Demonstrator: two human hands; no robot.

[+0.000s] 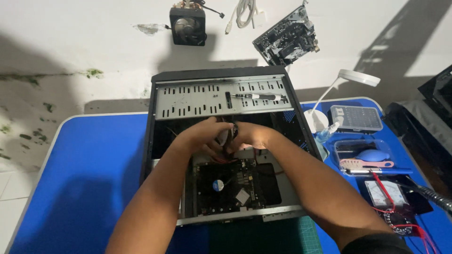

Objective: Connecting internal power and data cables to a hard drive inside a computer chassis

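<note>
An open black computer case (pixel 155 122) lies on its side on a blue table (pixel 89 174). Both my hands reach into its middle. My left hand (pixel 203 136) and my right hand (pixel 248 135) are closed together around a bundle of cables (pixel 229 133), red and black wires hanging below them. Under the hands sits a dark motherboard (pixel 226 186) with a small round blue-and-white part. A screwdriver (pixel 258 96) with a black and grey handle rests on the case's perforated metal bay (pixel 197 101).
On the wall hang a black cooling fan (pixel 187 26), a white cable (pixel 245 11) and a circuit board (pixel 287 37). To the right stand a white desk lamp (pixel 348 80), a clear parts box (pixel 355 117), a blue blower (pixel 372 155), brushes and a multimeter (pixel 383 194) with red leads.
</note>
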